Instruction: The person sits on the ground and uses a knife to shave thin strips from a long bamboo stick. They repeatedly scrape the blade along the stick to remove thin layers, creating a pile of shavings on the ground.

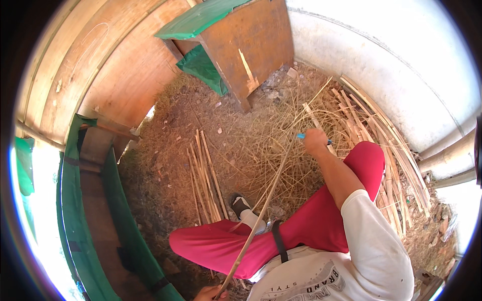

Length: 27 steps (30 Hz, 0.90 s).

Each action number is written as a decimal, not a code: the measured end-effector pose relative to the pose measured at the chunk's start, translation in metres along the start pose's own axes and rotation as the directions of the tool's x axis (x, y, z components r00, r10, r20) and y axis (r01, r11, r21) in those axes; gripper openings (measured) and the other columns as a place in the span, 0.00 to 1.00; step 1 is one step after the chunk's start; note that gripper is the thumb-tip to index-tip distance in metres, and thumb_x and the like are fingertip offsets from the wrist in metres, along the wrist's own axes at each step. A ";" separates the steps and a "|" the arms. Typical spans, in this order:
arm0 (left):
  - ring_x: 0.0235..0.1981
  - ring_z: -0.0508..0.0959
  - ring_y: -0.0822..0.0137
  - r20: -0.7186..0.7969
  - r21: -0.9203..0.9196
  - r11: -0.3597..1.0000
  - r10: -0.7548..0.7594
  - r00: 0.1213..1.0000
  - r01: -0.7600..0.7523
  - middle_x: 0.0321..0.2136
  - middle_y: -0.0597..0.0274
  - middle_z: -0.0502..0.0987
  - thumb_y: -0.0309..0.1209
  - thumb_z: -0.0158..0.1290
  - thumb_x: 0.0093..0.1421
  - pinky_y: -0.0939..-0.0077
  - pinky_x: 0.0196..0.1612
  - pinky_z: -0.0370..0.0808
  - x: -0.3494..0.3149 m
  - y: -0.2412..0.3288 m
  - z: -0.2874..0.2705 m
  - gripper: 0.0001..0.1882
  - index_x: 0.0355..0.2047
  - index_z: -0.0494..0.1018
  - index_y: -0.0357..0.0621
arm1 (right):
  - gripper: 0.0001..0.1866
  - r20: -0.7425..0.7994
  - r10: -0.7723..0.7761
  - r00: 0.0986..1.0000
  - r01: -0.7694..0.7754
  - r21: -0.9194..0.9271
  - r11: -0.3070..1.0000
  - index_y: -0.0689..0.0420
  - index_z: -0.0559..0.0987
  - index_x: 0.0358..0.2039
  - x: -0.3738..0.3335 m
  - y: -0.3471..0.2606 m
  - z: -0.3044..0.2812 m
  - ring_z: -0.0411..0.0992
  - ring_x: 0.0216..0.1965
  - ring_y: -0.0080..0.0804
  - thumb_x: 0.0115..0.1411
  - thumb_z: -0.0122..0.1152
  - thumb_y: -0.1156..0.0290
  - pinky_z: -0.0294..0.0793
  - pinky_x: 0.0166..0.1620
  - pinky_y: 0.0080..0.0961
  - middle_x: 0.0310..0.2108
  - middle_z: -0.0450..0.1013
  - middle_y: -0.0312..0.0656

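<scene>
My left hand (pixel 212 294), partly cut off by the lower edge, is closed around one end of a long thin bamboo strip (pixel 259 220). The strip slants up and away across my left leg toward my right hand (pixel 316 141). That hand is closed on a tool with a blue part (pixel 301 136) showing beside the fingers; the rest of the tool is mostly hidden in the grip. The strip passes close by the blue part, but whether they touch I cannot tell. Beyond the knuckles lies a flat pale piece (pixel 312 116), above loose shavings (pixel 271 138).
Split bamboo strips (pixel 203 175) lie on the dirt left of my foot. A larger stack (pixel 396 165) lies along the white wall (pixel 391 65). A wooden cabinet with a green cover (pixel 251 45) stands ahead, and a green-edged wooden bench (pixel 85 210) is at left.
</scene>
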<state>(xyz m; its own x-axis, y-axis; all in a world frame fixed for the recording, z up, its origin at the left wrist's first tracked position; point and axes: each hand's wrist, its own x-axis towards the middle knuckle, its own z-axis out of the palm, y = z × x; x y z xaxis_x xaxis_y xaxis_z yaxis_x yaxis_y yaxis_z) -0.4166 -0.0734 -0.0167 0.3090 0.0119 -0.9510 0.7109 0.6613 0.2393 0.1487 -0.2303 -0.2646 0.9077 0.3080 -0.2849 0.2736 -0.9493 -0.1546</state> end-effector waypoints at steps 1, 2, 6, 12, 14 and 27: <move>0.09 0.54 0.79 -0.013 -0.004 1.000 0.001 1.000 -0.001 0.13 0.74 0.57 0.54 0.36 0.72 0.81 0.12 0.51 -0.004 0.000 -0.003 0.29 0.35 0.70 0.37 | 0.09 -0.016 0.020 1.000 -0.020 -0.010 1.000 0.62 0.83 0.36 0.007 0.011 0.009 0.81 0.34 0.42 0.62 0.60 0.69 0.81 0.34 0.35 0.32 0.80 0.45; 0.09 0.54 0.79 -0.030 -0.012 1.000 0.006 1.000 -0.007 0.13 0.74 0.57 0.54 0.36 0.72 0.81 0.12 0.51 -0.010 -0.001 -0.006 0.29 0.35 0.70 0.37 | 0.09 0.028 0.050 0.998 -0.049 -0.012 0.999 0.62 0.83 0.35 0.011 0.016 0.010 0.81 0.33 0.42 0.62 0.60 0.69 0.81 0.33 0.35 0.32 0.80 0.45; 0.09 0.54 0.80 -0.072 -0.012 0.997 0.073 0.995 -0.074 0.13 0.74 0.57 0.56 0.36 0.72 0.81 0.12 0.51 -0.018 -0.003 -0.013 0.31 0.37 0.70 0.36 | 0.09 0.027 0.071 0.997 -0.073 0.046 0.996 0.63 0.83 0.33 0.009 0.011 0.013 0.80 0.30 0.41 0.61 0.60 0.69 0.80 0.29 0.35 0.29 0.79 0.46; 0.09 0.53 0.80 0.077 0.057 0.971 0.229 0.970 -0.233 0.14 0.74 0.57 0.58 0.35 0.71 0.82 0.11 0.51 0.013 0.022 -0.001 0.34 0.41 0.71 0.34 | 0.12 -0.010 -0.134 0.991 0.134 0.084 0.987 0.62 0.82 0.28 -0.014 -0.039 -0.034 0.78 0.25 0.39 0.59 0.62 0.65 0.78 0.27 0.35 0.24 0.77 0.47; 0.10 0.53 0.81 0.179 0.106 0.950 0.273 0.945 -0.294 0.15 0.73 0.58 0.58 0.32 0.71 0.82 0.11 0.51 0.031 0.041 0.006 0.37 0.46 0.70 0.30 | 0.16 0.044 -0.194 0.980 0.183 0.175 0.967 0.62 0.82 0.27 -0.028 -0.058 -0.054 0.77 0.23 0.36 0.61 0.62 0.60 0.76 0.26 0.34 0.21 0.76 0.45; 0.13 0.63 0.80 0.299 0.280 0.823 0.415 0.859 -0.495 0.17 0.70 0.64 0.52 0.40 0.72 0.83 0.16 0.62 0.116 0.118 0.089 0.29 0.48 0.71 0.33 | 0.21 0.086 -0.331 0.940 -0.072 0.996 0.053 0.62 0.80 0.38 -0.078 -0.085 -0.106 0.54 0.14 0.17 0.68 0.58 0.54 0.53 0.18 0.22 0.17 0.64 0.31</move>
<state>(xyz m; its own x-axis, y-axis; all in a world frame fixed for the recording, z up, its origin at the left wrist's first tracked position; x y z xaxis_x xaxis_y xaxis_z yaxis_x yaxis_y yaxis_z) -0.2406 -0.0612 -0.0810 0.7498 0.0601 -0.6590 0.6086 0.3282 0.7224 0.0881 -0.1801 -0.1288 0.7355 0.6087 -0.2975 -0.3676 -0.0104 -0.9299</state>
